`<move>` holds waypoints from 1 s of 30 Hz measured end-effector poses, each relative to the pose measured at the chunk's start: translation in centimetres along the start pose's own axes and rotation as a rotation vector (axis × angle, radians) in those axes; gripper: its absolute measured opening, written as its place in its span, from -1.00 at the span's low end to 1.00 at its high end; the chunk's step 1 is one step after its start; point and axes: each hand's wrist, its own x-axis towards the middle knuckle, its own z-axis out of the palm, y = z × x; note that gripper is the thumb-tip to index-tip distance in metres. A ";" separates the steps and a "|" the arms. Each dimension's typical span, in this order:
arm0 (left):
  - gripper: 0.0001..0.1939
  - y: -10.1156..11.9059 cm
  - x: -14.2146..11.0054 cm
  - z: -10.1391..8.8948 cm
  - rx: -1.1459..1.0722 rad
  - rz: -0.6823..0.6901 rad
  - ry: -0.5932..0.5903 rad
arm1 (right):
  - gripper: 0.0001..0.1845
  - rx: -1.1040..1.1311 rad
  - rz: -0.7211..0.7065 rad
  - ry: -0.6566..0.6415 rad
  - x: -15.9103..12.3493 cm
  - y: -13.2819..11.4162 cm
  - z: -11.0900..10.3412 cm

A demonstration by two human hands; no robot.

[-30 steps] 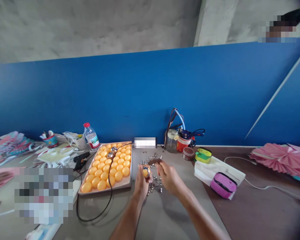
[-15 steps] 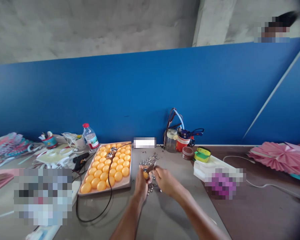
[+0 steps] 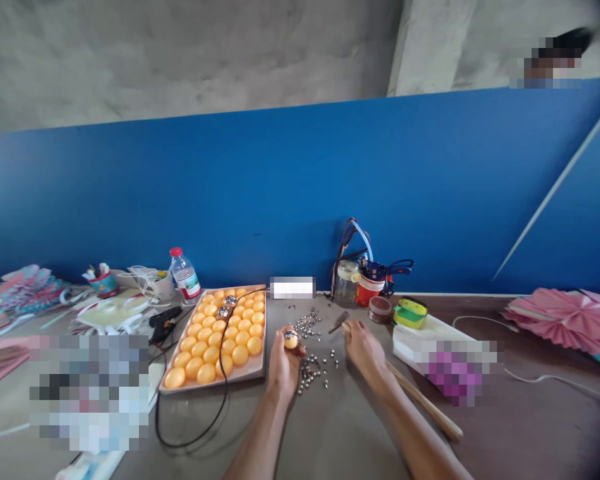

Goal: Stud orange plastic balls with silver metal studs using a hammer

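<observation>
While in left grip [image 3: 284, 368], orange ball [image 3: 292, 343].

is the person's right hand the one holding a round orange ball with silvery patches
No, the left hand is the one holding the round orange ball with silvery patches.

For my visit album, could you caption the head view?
Left hand holding a part-silver orange ball beside scattered silvery beads.

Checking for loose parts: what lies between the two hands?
In the head view, loose silvery balls lie on the table between left hand and right hand.
</observation>
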 end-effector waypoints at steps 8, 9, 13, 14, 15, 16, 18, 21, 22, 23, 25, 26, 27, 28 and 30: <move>-0.71 0.2 -0.1 0.1 -0.042 -0.024 -0.044 | -0.75 -0.117 -0.021 0.020 0.1 1.3 1.4; -0.72 0.2 -0.1 0.1 -0.045 -0.022 -0.052 | -0.75 -0.131 -0.019 0.037 0.1 1.4 1.4; -0.71 0.4 -0.2 0.1 -0.035 -0.038 -0.069 | -0.72 -0.110 -0.023 0.135 -0.3 1.1 1.0; -0.71 0.4 -0.2 0.1 -0.030 -0.044 -0.064 | -0.71 -0.067 -0.041 0.144 -0.4 1.1 0.9; -0.71 0.4 -0.2 0.1 -0.026 -0.046 -0.056 | -0.70 -0.011 -0.066 0.137 -0.5 1.0 0.8; -0.71 0.4 -0.2 0.2 -0.021 -0.049 -0.036 | -0.70 0.052 -0.097 0.109 -0.6 0.9 0.7; -0.70 0.5 -0.2 0.2 -0.016 -0.055 -0.025 | -0.71 0.163 -0.150 0.012 -0.7 0.8 0.6; -0.71 0.6 -0.4 0.3 -0.015 -0.067 -0.031 | -0.72 0.234 -0.254 -0.100 -0.9 0.8 0.7; -0.71 0.6 -0.4 0.4 -0.016 -0.070 -0.035 | -0.72 0.243 -0.297 -0.113 -1.0 0.8 0.8; -0.71 0.6 -0.5 0.4 -0.017 -0.072 -0.040 | -0.72 0.248 -0.341 -0.121 -1.1 0.7 0.9; -0.72 0.6 -0.5 0.5 -0.016 -0.076 -0.049 | -0.71 0.231 -0.412 -0.141 -1.2 0.5 1.2; -0.72 0.5 -0.5 0.4 -0.012 -0.075 -0.055 | -0.70 0.213 -0.427 -0.152 -1.3 0.3 1.4; -0.73 0.4 -0.5 0.4 -0.007 -0.071 -0.064 | -0.70 0.188 -0.428 -0.162 -1.3 0.2 1.5; -0.73 0.4 -0.4 0.4 -0.001 -0.065 -0.075 | -0.71 0.161 -0.420 -0.170 -1.4 0.0 1.7; -0.73 0.2 -0.4 0.3 0.016 -0.054 -0.103 | -0.73 0.124 -0.389 -0.173 -1.4 -0.2 2.1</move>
